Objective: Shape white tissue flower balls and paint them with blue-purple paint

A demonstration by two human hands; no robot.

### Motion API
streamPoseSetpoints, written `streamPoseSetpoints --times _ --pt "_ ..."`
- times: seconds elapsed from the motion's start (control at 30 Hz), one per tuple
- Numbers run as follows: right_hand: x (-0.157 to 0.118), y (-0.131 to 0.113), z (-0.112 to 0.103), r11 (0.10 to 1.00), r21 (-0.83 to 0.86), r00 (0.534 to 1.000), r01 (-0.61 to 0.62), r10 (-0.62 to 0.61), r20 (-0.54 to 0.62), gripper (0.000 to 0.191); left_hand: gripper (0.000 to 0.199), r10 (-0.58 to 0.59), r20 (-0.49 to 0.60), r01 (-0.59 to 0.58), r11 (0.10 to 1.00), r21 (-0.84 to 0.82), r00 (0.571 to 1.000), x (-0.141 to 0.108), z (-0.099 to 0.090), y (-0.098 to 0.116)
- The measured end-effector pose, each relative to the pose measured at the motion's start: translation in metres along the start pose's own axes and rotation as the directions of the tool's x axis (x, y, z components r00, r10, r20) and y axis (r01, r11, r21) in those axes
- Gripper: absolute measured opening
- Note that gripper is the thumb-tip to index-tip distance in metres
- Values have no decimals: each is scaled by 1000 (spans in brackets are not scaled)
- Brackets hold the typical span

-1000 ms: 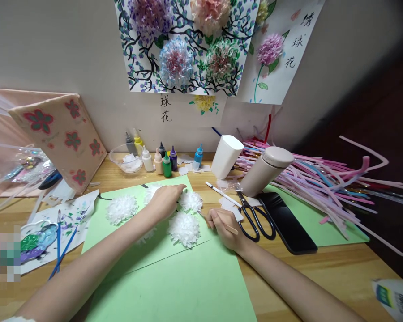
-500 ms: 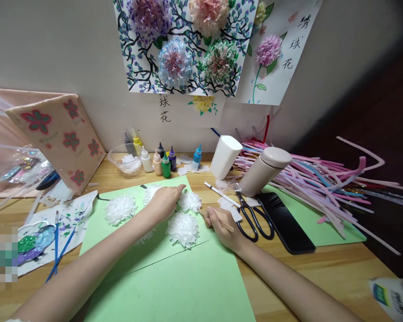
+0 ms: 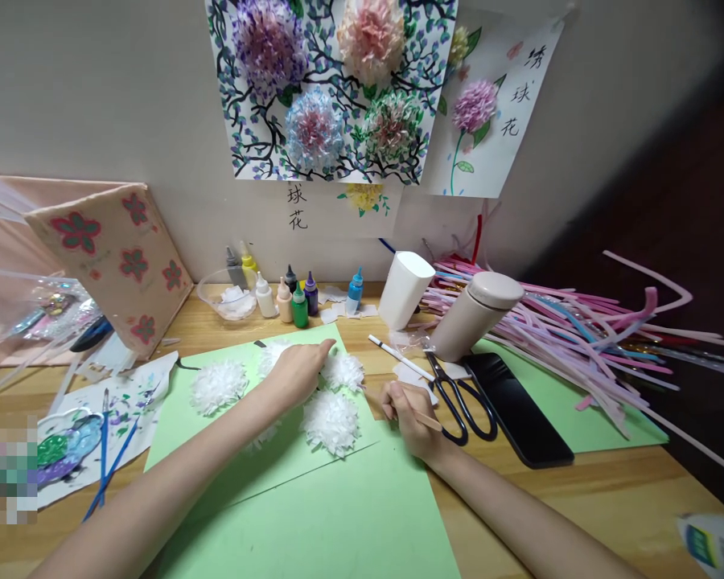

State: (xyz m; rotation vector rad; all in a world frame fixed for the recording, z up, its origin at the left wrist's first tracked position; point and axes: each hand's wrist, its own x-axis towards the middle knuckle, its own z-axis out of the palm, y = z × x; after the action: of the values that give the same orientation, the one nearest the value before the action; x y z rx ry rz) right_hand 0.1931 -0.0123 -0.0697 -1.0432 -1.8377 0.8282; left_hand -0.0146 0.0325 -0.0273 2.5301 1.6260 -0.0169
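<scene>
Several fluffy white paper flowers, such as the one at the lower right (image 3: 331, 423) and the one at the left (image 3: 219, 387), lie on a light green sheet (image 3: 259, 474). My left hand (image 3: 298, 374) rests palm down among them, one finger stretched out beside the upper right flower (image 3: 344, 371); its other fingers are mostly hidden. To the right of that flower, my right hand (image 3: 411, 414) is closed like a writing grip on a slim wooden-handled paintbrush (image 3: 427, 420). The thin tip points left towards the flower's edge; whether it touches is too small to tell.
Black-handled scissors (image 3: 474, 410), a phone (image 3: 519, 410) and a beige bottle (image 3: 474, 314) stand close to my right hand. Pink and white pipe cleaners (image 3: 555, 330) spread behind. Paint bottles (image 3: 300, 307) line the wall; a paint palette (image 3: 66, 442) and blue brushes (image 3: 112, 466) lie left.
The view has tilted up slightly, so everything sits a little lower. My right hand has shifted slightly right, with more of the brush handle showing. My left hand stays among the flowers.
</scene>
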Motion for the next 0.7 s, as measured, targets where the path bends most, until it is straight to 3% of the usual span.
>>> streamPoseSetpoints --times 0.17,0.37,0.57,0.7 --pt "-2 4 0 999 2 999 37 -37 -39 47 56 26 -98 -28 999 -25 995 23 -4 -11" --pt "-2 6 2 999 35 999 31 -29 -46 47 41 84 -100 -85 996 -4 991 52 2 -13" --pt "-2 6 2 998 51 998 35 -32 -55 47 49 45 -164 -49 999 -22 985 48 6 -21" --pt "-1 5 1 999 39 998 35 -32 -54 47 44 13 -262 -49 990 -133 965 42 -1 -26"
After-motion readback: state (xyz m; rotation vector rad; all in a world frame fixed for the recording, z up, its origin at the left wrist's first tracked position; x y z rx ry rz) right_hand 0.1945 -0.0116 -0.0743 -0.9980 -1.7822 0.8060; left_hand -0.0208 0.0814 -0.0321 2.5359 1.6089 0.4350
